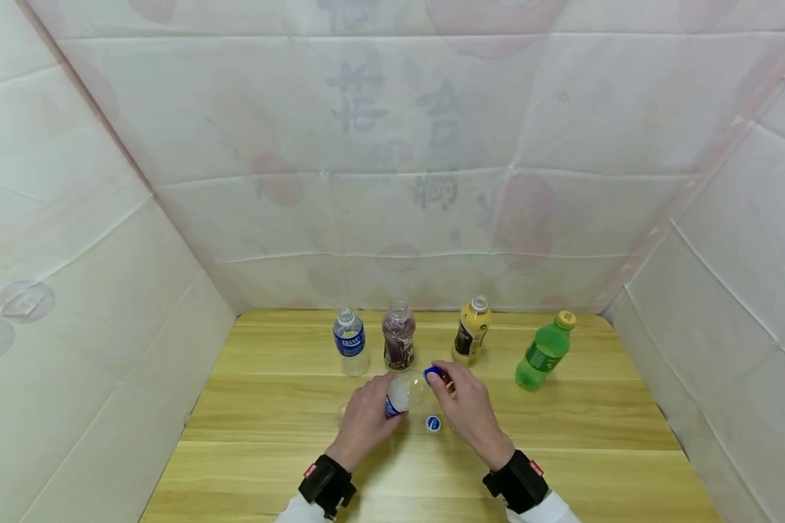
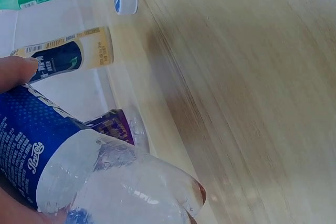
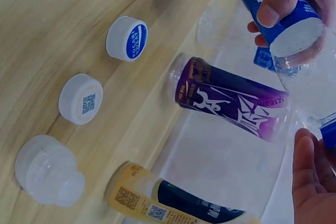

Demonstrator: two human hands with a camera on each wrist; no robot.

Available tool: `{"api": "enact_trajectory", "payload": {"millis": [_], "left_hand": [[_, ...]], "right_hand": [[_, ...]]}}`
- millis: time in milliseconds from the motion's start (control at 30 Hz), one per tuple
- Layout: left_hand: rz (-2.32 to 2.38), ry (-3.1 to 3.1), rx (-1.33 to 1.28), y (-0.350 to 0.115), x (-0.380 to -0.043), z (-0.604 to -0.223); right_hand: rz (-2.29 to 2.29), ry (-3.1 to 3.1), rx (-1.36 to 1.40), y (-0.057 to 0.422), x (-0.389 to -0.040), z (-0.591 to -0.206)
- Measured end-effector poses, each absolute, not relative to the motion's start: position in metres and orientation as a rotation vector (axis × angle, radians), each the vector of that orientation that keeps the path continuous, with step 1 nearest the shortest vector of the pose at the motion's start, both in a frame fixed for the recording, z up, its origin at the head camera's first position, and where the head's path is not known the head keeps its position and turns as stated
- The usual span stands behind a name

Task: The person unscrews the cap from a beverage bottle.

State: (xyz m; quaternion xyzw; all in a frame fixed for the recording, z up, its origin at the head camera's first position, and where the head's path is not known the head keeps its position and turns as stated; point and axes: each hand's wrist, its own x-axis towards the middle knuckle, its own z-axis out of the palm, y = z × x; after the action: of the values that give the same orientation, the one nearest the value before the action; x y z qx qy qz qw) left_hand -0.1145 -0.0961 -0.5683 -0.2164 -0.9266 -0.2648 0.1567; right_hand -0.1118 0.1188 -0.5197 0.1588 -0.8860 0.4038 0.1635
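Left hand (image 1: 366, 410) grips Pepsi bottle (image 1: 397, 396); bottle's long axis points toward right hand (image 1: 466, 401), pinching blue cap (image 1: 433, 372) at neck end.

Five bottles are being counted: one clear bottle (image 1: 349, 344), one purple bottle (image 1: 399, 340), one yellow bottle (image 1: 470, 335), one green bottle (image 1: 541, 356) and one Pepsi bottle (image 1: 397, 396). Two white caps, a Pocari Sweat cap (image 3: 123, 39) and a QR-coded cap (image 3: 80, 99), are being shown beside one translucent piece (image 3: 44, 166), whose parts cannot be surely numbered. One blue cap (image 1: 432, 372) and one yellow cap (image 1: 566, 319) are also being seen. Two grips, the left grip (image 1: 366, 412) and the right grip (image 1: 466, 407), are being displayed, with two wristbands, one left wristband (image 1: 327, 484) and one right wristband (image 1: 517, 481). One surface (image 1: 268, 436) is being shown.
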Motion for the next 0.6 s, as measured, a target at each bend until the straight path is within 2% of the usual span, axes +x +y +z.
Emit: {"api": "enact_trajectory", "payload": {"millis": [600], "left_hand": [[-0.954,-2.633,-0.614,-0.0940,-0.1147,-0.5679]], "right_hand": [[1.093,-2.396,0.610,0.1220,-0.1145,-0.5149]]}}
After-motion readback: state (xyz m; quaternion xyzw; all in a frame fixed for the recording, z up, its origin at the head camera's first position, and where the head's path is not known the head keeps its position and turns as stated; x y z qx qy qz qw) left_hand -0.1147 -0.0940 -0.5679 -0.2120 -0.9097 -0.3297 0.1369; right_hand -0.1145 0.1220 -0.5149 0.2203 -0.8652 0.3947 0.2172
